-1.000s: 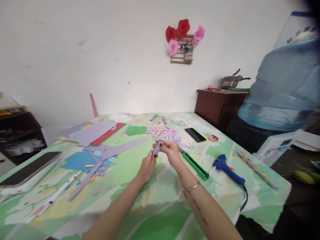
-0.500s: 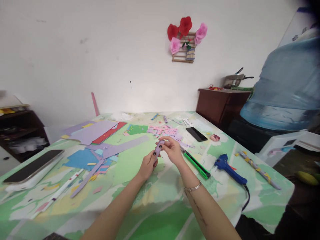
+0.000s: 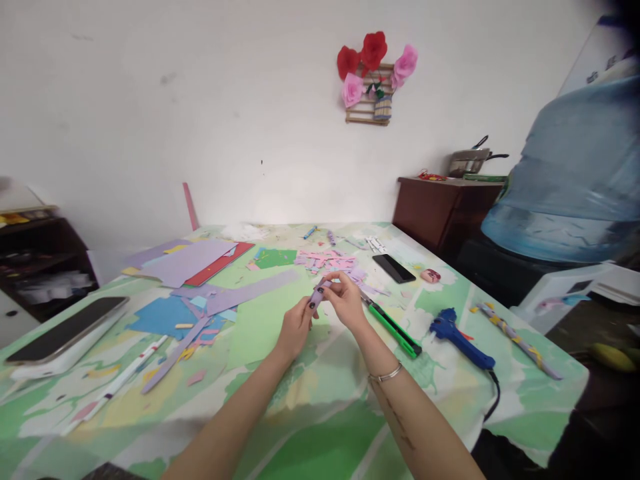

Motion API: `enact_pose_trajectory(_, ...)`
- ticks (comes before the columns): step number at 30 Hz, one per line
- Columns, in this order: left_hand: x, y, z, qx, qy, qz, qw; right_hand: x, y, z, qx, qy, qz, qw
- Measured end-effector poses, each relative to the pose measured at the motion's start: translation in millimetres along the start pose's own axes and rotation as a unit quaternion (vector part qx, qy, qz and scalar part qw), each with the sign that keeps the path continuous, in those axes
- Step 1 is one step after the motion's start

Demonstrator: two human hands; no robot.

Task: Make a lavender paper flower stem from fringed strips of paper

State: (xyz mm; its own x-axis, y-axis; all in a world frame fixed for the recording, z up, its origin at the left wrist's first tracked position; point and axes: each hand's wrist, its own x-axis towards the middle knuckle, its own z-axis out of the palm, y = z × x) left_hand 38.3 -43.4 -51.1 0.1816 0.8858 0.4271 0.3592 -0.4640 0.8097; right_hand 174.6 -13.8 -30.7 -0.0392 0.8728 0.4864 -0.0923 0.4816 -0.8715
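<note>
A small piece of purple paper [image 3: 317, 297] is pinched between both hands above the table's middle; its shape is partly hidden by the fingers. My left hand [image 3: 296, 327] grips its lower end, fingers closed. At the upper end, my right hand [image 3: 344, 300] holds it between thumb and fingertips. Under and behind the hands lies a light green sheet [image 3: 263, 330]. Just right of my right wrist rests a green utility knife [image 3: 395, 328]. A heap of pink and purple paper strips [image 3: 325, 261] lies beyond the hands.
A blue glue gun [image 3: 461, 339] with a cord and a decorated purple stick [image 3: 517, 339] lie on the right. Near the back is a black phone [image 3: 393, 268]. Purple sheets [image 3: 193, 262], blue paper [image 3: 163, 319] and another phone [image 3: 70, 330] occupy the left.
The purple paper and both hands have shifted only slightly, and the fingers have adjusted a little on it. The other things on the table stay where they were.
</note>
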Motion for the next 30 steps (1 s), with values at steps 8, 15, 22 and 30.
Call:
enact_pose_trajectory(8,-1.8,-2.1,5.5,-0.064,0.014,-0.004,0.998,1.3,-2.8,-2.4,-0.042,-0.01,0.007,0.999)
enact_pose_trajectory(15,-1.5,-2.6,4.9,-0.088,0.02,0.018,0.996,1.1,-2.6,-1.2,-0.037,0.007,0.037,0.999)
enact_pose_trajectory(22,0.5,-2.4,3.1,-0.166,0.034,0.015,0.985,-0.4,-6.5,0.7,-0.003,-0.012,0.017,1.0)
enact_pose_trajectory(30,0.2,-0.1,4.4,-0.238,0.054,-0.031,0.969,1.4,-6.8,3.6,0.058,-0.002,0.045,0.997)
